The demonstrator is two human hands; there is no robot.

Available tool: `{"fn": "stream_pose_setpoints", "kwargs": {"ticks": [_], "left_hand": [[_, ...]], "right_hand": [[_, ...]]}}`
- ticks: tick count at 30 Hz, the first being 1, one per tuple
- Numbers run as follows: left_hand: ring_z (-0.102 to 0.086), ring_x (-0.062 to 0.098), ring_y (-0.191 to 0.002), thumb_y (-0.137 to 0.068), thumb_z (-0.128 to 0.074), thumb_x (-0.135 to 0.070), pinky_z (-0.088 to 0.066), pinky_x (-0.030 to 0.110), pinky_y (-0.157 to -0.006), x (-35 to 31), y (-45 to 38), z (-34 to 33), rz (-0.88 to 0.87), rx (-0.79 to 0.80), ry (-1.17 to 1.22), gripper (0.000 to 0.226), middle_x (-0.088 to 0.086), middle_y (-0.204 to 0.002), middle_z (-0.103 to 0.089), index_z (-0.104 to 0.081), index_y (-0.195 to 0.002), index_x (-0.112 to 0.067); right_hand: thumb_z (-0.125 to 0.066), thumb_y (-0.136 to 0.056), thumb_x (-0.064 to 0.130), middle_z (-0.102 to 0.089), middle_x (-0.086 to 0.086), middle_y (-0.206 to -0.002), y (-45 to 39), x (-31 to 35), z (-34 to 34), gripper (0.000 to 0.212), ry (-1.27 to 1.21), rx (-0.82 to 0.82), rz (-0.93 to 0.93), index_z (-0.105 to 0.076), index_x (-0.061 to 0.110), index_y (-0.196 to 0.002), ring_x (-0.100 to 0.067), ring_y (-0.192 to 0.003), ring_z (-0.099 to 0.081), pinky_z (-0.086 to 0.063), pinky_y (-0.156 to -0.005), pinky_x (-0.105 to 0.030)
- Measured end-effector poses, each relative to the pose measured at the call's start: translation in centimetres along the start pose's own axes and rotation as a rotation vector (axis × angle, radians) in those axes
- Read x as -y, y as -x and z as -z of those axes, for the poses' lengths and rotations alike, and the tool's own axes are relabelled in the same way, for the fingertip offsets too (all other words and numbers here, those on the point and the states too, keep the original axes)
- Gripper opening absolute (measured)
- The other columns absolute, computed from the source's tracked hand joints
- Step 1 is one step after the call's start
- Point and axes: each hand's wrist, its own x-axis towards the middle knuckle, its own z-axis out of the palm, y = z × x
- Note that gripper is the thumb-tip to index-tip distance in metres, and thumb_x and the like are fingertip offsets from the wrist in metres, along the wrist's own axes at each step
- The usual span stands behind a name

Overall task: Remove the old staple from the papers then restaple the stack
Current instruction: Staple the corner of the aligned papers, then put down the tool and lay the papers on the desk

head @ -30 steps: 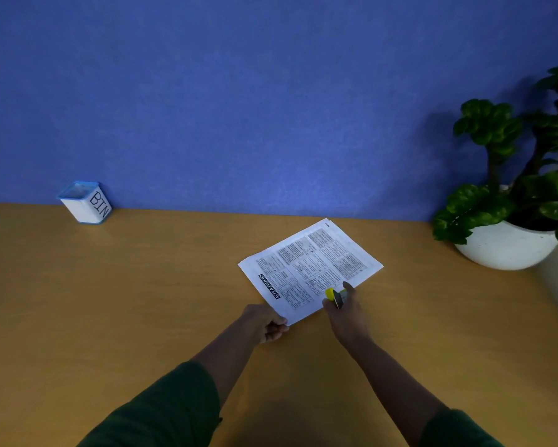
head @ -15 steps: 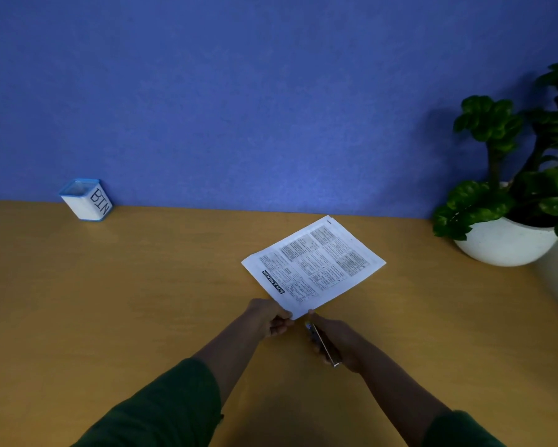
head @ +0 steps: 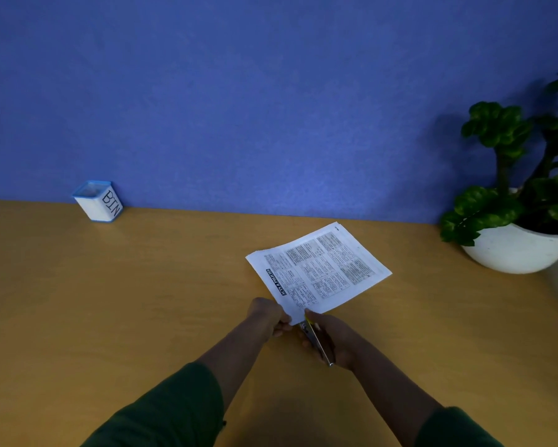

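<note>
The right hand (head: 331, 340) is closed around a slim metal tool with a yellow tip (head: 314, 338), its front end set against the near corner of a stack of printed papers (head: 319, 272). Whether the tool is a staple remover or a small stapler cannot be told from this view. The left hand (head: 268, 317) sits just beside it, fingers pinched on that same corner, probably to keep the sheets from sliding while the tool bites. No staple can be made out; it is too small, or hidden under the fingers.

The papers lie on the wooden surface (head: 142, 301), turned at an angle so one corner points toward the person. That angle likely gives both hands easy reach to the corner being worked. Both arms wear dark green sleeves (head: 174, 408).

Farther out, a small white container with a blue rim, labelled BIN (head: 98, 201), stands at the far left against the blue wall (head: 271, 108), well apart from the papers. It is probably meant for the old staple. A leafy plant in a round white pot (head: 513, 250) sits at the far right. Nothing lies between the hands and the bin, so the path across looks open.
</note>
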Motion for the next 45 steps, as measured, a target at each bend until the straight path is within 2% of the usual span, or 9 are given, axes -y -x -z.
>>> {"fn": "stream_pose_setpoints", "kwargs": {"ticks": [5,9,16,20,24,33,36,41,45], "left_hand": [[-0.063,0.019,-0.054,-0.077,-0.069,0.009,-0.047,0.029,-0.050,0.3,0.4,-0.3,0.006,0.042,-0.005,0.013,0.014,-0.065,-0.063,-0.057,-0.082,0.004],[-0.063,0.020,-0.054,-0.077,-0.068,0.009,-0.045,0.028,-0.050,0.4,0.8,-0.6,0.012,0.067,0.000,0.014,0.014,-0.066,-0.064,-0.057,-0.074,0.001],[-0.062,0.022,-0.056,-0.076,-0.069,0.010,-0.048,0.031,-0.050,0.4,0.9,-0.5,-0.001,0.070,0.011,0.014,0.016,-0.068,-0.063,-0.057,-0.074,0.002],[-0.061,0.022,-0.057,-0.077,-0.068,0.010,-0.050,0.032,-0.051,0.5,0.9,-0.6,-0.004,0.084,0.028,0.017,0.015,-0.067,-0.062,-0.056,-0.069,0.001],[-0.060,0.022,-0.058,-0.076,-0.069,0.010,-0.051,0.032,-0.053,0.2,1.1,-0.6,-0.003,0.096,0.037,0.018,0.015,-0.068,-0.062,-0.056,-0.069,0.000],[-0.060,0.022,-0.057,-0.077,-0.068,0.010,-0.050,0.032,-0.051,0.0,0.2,-0.2,0.020,0.067,0.033,0.012,0.017,-0.068,-0.060,-0.058,-0.074,0.004],[-0.061,0.024,-0.061,-0.080,-0.062,0.010,-0.051,0.034,-0.053,-0.1,0.0,-0.1,0.055,0.100,0.070,0.013,0.017,-0.073,-0.059,-0.058,-0.091,0.004],[-0.063,0.025,-0.068,-0.085,-0.052,0.007,-0.053,0.037,-0.060,0.0,-0.3,-0.3,0.104,0.162,0.227,0.021,0.015,-0.083,-0.061,-0.052,-0.104,-0.001],[-0.063,0.024,-0.067,-0.084,-0.061,0.008,-0.054,0.036,-0.060,-0.1,-0.5,-0.7,0.109,0.150,0.284,0.020,0.014,-0.079,-0.062,-0.055,-0.101,0.000]], "right_hand": [[-0.062,-0.083,0.048,-0.060,-0.005,-0.070,-0.2,0.3,-0.2,0.038,0.007,-0.044,-0.009,-0.062,0.010,-0.088,-0.015,-0.052,-0.057,-0.039,-0.040,-0.020],[-0.061,-0.086,0.043,-0.058,-0.003,-0.056,-0.6,0.5,-0.9,0.034,-0.044,-0.065,0.008,-0.063,0.010,-0.079,-0.013,-0.044,-0.054,-0.037,-0.045,-0.023],[-0.058,-0.092,0.018,-0.063,0.002,-0.041,0.1,0.5,-1.5,0.019,-0.178,-0.071,0.054,-0.060,0.008,-0.075,-0.008,-0.034,-0.060,-0.043,-0.034,-0.012],[-0.057,-0.093,0.020,-0.062,0.007,-0.039,0.1,0.5,-1.8,0.019,-0.170,-0.121,0.075,-0.059,0.013,-0.075,-0.005,-0.034,-0.058,-0.040,-0.037,-0.014],[-0.054,-0.094,0.015,-0.059,0.007,-0.035,0.6,0.4,-2.1,0.020,-0.171,-0.143,0.123,-0.056,0.010,-0.075,-0.002,-0.028,-0.054,-0.036,-0.029,-0.010],[-0.055,-0.091,0.040,-0.054,-0.003,-0.057,1.1,0.8,-1.2,0.033,-0.046,-0.098,0.059,-0.059,0.012,-0.075,-0.009,-0.037,-0.049,-0.035,-0.036,-0.013],[-0.058,-0.087,0.045,-0.056,-0.003,-0.060,1.6,0.8,0.4,0.038,0.028,-0.129,-0.029,-0.059,0.010,-0.073,-0.011,-0.041,-0.051,-0.036,-0.039,-0.014],[-0.058,-0.086,0.046,-0.056,-0.004,-0.062,2.7,1.4,4.2,0.038,-0.050,-0.271,-0.005,-0.060,0.010,-0.074,-0.015,-0.049,-0.051,-0.035,-0.044,-0.019],[-0.063,-0.087,0.032,-0.050,-0.009,-0.061,2.6,1.5,8.1,0.036,-0.043,-0.600,0.093,-0.054,0.008,-0.062,-0.020,-0.051,-0.044,-0.032,-0.049,-0.025]]}}
